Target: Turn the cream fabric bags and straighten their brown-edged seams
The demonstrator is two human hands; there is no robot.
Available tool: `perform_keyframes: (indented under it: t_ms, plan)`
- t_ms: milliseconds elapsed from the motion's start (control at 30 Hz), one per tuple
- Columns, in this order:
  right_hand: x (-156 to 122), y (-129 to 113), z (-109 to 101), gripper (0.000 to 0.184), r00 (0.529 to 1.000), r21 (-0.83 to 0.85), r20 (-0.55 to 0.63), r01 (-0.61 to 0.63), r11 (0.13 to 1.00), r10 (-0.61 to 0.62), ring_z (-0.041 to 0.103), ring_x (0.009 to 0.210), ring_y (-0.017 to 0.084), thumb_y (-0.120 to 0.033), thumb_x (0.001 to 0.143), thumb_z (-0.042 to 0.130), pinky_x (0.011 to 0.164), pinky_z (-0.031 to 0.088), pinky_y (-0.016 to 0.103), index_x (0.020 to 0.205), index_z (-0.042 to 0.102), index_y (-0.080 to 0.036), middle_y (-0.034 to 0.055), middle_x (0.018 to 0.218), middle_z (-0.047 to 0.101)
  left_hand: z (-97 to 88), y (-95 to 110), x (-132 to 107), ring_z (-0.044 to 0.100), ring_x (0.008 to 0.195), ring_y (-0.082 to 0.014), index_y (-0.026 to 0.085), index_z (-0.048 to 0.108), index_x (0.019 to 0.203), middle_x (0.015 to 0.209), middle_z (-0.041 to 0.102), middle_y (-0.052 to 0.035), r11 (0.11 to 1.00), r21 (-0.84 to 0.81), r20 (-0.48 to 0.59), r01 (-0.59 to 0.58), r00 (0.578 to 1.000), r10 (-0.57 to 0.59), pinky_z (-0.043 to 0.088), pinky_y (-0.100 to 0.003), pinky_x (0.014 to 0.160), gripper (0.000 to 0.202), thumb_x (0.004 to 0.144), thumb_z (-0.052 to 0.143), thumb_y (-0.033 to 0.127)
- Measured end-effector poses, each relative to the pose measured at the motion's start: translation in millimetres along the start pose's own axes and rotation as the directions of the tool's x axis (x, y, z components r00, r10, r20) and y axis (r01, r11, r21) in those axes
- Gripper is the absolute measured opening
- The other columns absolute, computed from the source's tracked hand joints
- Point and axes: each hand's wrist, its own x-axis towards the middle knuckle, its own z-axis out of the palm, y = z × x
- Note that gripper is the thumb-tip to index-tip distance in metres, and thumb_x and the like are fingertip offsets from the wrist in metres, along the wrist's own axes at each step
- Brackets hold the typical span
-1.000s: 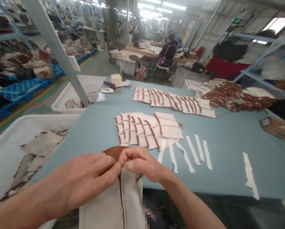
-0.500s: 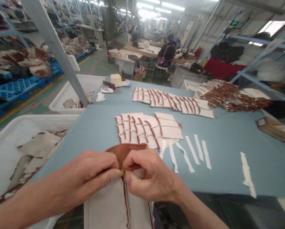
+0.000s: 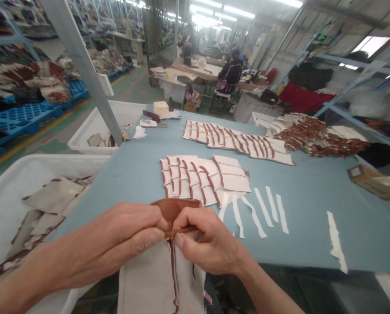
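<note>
Two bare hands showed in the head view: your left hand (image 3: pixel 134 229) and right hand (image 3: pixel 211 240), thumbs just beside each other, at the top of a pale cloth piece (image 3: pixel 147 279). Each had a narrow grip, pinching the brown rim (image 3: pixel 170 234) where the dark seam (image 3: pixel 173 270) met it; brown lining (image 3: pixel 175 209) rose behind your fingers. The piece hung before you at the near side of the counter (image 3: pixel 132 183). The step seemed to be shaping that rim, and it called for even thumb pressure, the seam held straight, and small shifts so the layers would not pucker.

As for room, the overlapping stack (image 3: pixel 196 176) lay just beyond your hands, with white strips (image 3: pixel 263 207) to its right; a careless forward sweep could have disturbed both. Open counter lay left of the stack, up to the edge beside the bin (image 3: pixel 51 158), and between the strips and the lone strip (image 3: pixel 337 242).
</note>
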Motion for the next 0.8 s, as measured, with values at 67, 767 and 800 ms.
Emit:
perform_keyframes:
  t_ms: [67,767,800]
  plan:
    - [0,-2,0,0.009,0.999,-0.061,-0.003,0.035,0.997,-0.036,0.047,0.058,0.009,-0.017,0.086,0.06,0.057,0.035,0.022,0.078,0.06,-0.022,-0.0068,0.067,0.056,2.9,5,7,0.059,0.068,-0.0131,0.023,0.057,0.08,0.075,0.062,0.0056,0.999,0.03,-0.057,-0.019,0.998,0.02,0.043,-0.023,0.068,0.041,0.116,0.041,0.033]
    - [-19,23,-38,0.028,0.999,-0.055,0.037,-0.032,0.998,0.034,0.06,0.076,0.016,-0.039,0.103,0.063,0.077,0.047,0.03,0.082,0.065,-0.021,0.0001,0.08,0.068,21.5,-11,-14,0.039,0.054,-0.0094,0.023,0.038,0.068,0.064,0.035,0.0074,0.989,-0.132,-0.208,0.067,0.974,-0.094,0.03,-0.024,0.051,0.05,0.112,0.047,0.046]
    - [-21,24,-37,0.028,1.0,-0.048,0.019,-0.021,0.999,0.022,0.059,0.075,0.016,-0.038,0.103,0.064,0.076,0.046,0.029,0.082,0.065,-0.021,-0.0002,0.079,0.067,19.3,-11,-17,0.042,0.054,-0.0087,0.022,0.041,0.068,0.064,0.038,0.0076,0.995,-0.064,-0.255,0.074,0.963,-0.088,0.032,-0.024,0.053,0.05,0.112,0.047,0.045]
